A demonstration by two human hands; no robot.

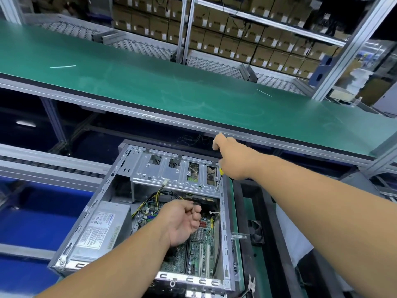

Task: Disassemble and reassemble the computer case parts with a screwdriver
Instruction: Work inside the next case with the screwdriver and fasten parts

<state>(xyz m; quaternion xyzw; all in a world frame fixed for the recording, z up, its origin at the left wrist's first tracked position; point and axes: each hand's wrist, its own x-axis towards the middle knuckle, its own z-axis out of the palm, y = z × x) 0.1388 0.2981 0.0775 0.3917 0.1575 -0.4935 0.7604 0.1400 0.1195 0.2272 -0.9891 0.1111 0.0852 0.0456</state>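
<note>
An open grey computer case (101, 191) lies on its side below me, showing a green motherboard (200, 252), a silver power supply (101, 230) and a metal drive cage (171, 168) at the far end. My right hand (233, 159) is shut on a yellow-handled screwdriver (219, 178), whose tip touches the cage's right front corner. My left hand (183, 220) hovers over the motherboard with its fingers curled loosely; whether it holds something small I cannot tell.
A long green conveyor belt (171, 87) runs across behind the case. Shelves of stacked cardboard boxes (247, 39) stand beyond it. A second clear-handled screwdriver (239, 235) and a black fan (255, 232) lie right of the case. Blue bins (32, 222) sit on the left.
</note>
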